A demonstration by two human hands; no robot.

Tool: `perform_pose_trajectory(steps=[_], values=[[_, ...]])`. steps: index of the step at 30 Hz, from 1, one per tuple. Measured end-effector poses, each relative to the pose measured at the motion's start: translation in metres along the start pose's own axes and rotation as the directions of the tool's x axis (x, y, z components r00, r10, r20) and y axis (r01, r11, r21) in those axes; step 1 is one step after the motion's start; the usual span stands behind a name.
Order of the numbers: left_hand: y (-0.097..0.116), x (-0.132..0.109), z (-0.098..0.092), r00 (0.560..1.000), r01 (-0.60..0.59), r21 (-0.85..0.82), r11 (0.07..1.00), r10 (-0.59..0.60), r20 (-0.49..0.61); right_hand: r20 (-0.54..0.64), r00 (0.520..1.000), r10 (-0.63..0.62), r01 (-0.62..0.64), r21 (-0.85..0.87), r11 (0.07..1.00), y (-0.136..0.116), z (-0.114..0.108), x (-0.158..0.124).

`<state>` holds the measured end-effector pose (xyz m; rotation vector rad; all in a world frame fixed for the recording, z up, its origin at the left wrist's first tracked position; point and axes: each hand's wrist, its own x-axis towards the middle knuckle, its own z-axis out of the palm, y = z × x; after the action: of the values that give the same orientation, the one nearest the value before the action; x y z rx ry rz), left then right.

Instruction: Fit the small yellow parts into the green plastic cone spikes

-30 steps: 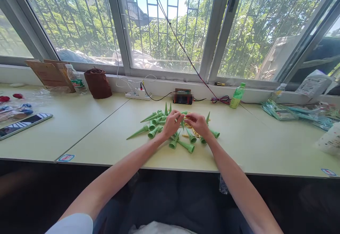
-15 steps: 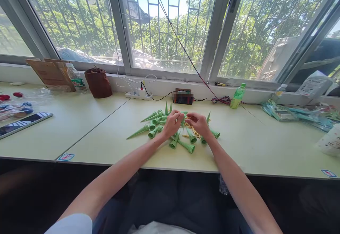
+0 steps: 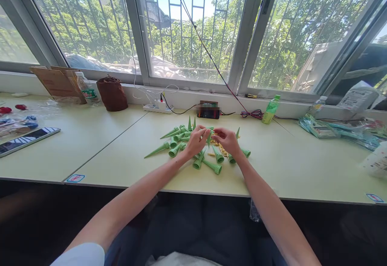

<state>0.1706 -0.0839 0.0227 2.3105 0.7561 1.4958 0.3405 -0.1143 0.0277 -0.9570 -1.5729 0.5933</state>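
My left hand (image 3: pixel 198 140) pinches a green plastic spike (image 3: pixel 209 138) whose pointed end hangs downward. Close on its right is my right hand (image 3: pixel 226 139), thumb and fingertips pressed together near the top of that spike. Whatever sits between the right fingertips is too small to make out. Around and under both hands lie several more green spikes (image 3: pixel 157 150), hollow and cone-shaped with ribbed collars; a few stand point up behind the left hand. Small yellow stick-like pieces (image 3: pixel 223 151) form a loose heap below the hands, partly hidden by them.
At the back of the table (image 3: pixel 115 161) are a phone-like device (image 3: pixel 208 110), a power strip (image 3: pixel 157 107), a green bottle (image 3: pixel 271 109) and a brown bag (image 3: pixel 112 94). Plastic packets (image 3: pixel 326 128) lie at the right. A tablet-like device (image 3: pixel 28 140) rests at the left.
Both hands stay in nearly the same place. The right fingertips have shifted very slightly beside the held spike; the pile looks unchanged.
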Motion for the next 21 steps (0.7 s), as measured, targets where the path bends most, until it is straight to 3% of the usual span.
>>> perform_pose_trajectory(steps=[21], values=[[0.0007, -0.0018, -0.0007, 0.998, -0.027, 0.001, 1.0, 0.027, 0.063, -0.01, 1.0, 0.018, -0.018, -0.002, 1.0, -0.0013, -0.0001, -0.0003]])
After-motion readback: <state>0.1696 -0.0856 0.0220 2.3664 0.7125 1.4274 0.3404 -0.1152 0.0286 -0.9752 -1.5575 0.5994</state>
